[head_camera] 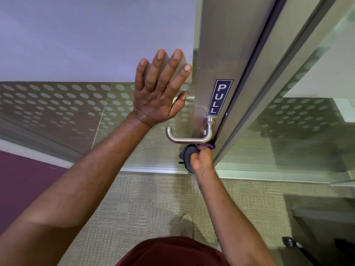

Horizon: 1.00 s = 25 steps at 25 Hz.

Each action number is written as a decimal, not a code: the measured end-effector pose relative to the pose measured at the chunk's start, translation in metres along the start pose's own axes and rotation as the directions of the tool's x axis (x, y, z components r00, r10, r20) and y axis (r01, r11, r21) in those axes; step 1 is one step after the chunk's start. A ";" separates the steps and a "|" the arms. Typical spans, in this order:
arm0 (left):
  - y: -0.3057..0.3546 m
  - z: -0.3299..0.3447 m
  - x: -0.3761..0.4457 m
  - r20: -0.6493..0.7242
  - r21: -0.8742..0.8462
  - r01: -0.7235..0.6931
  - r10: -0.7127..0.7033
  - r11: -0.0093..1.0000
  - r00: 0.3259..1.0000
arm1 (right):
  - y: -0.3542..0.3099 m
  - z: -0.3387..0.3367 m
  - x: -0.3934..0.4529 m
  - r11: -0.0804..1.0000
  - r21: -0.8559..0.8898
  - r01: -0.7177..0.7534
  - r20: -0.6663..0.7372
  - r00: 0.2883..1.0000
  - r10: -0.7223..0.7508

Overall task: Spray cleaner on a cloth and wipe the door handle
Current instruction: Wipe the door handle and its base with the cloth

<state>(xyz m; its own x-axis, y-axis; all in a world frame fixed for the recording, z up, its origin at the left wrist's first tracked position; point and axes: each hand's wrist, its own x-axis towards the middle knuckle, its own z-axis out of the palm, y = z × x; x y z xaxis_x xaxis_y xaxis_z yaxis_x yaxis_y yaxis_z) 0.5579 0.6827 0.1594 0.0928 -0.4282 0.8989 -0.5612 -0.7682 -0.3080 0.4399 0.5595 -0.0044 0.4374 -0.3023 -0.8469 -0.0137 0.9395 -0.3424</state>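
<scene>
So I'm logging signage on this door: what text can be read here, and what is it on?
"PULL": white capitals running vertically on a dark blue sticker, stuck on the metal door stile just above the door handle.
No other text is visible; the cloth in the right hand shows no label.

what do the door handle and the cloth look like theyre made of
The door handle looks like brushed or satin metal, probably stainless steel: silvery grey with soft, dull highlights along the tube. The cloth, bunched in the right hand, looks like soft dark grey fabric, possibly microfibre; it folds limply and shows no shine.
</scene>
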 end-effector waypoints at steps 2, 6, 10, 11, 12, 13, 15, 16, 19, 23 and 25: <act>-0.005 -0.003 -0.003 -0.002 0.013 0.003 -0.003 1.000 1.000 | 0.015 0.010 -0.014 0.954 -0.227 0.195 0.097 0.979 -0.177; -0.002 -0.003 0.000 -0.013 0.012 0.018 -0.017 1.000 1.000 | 0.043 -0.001 -0.025 0.682 -0.597 0.422 0.214 0.903 -0.372; -0.005 -0.003 0.003 -0.013 0.012 0.020 -0.020 1.000 1.000 | 0.061 -0.005 -0.029 0.353 -0.726 0.591 0.436 0.791 -0.429; -0.006 -0.004 0.003 -0.008 0.011 0.018 -0.018 1.000 1.000 | 0.068 -0.005 -0.030 0.283 -0.709 0.646 0.507 0.746 -0.431; -0.006 -0.004 0.002 -0.002 0.009 0.014 -0.014 1.000 1.000 | 0.072 -0.004 -0.032 0.240 -0.699 0.673 0.545 0.720 -0.430; -0.006 -0.005 0.001 0.004 0.006 0.008 -0.008 1.000 1.000 | 0.074 -0.004 -0.031 0.215 -0.700 0.681 0.558 0.710 -0.430; -0.004 -0.004 0.000 0.009 -0.006 -0.003 0.003 1.000 1.000 | 0.076 -0.003 -0.026 0.195 -0.705 0.682 0.572 0.710 -0.411; -0.002 -0.003 0.001 0.008 -0.015 -0.004 0.004 1.000 1.000 | 0.075 -0.004 -0.025 0.181 -0.705 0.685 0.581 0.705 -0.406; 0.001 0.000 0.003 0.011 -0.024 0.003 -0.003 1.000 1.000 | 0.067 0.000 -0.021 0.204 -0.727 0.656 0.539 0.729 -0.422; 0.000 0.001 0.004 0.029 -0.017 0.020 -0.019 1.000 0.999 | 0.039 0.005 0.001 0.382 -0.800 0.462 0.320 0.868 -0.380; -0.003 0.002 0.004 0.022 -0.005 0.025 -0.025 1.000 0.999 | 0.030 0.011 0.009 0.433 -0.812 0.392 0.246 0.902 -0.355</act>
<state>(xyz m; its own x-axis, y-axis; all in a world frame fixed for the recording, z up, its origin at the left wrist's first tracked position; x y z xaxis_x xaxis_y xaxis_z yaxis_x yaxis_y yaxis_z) 0.5616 0.6819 0.1634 0.1253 -0.4193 0.8992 -0.5625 -0.7766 -0.2837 0.4528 0.5869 -0.0176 0.6208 -0.5664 -0.5421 -0.5643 0.1572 -0.8105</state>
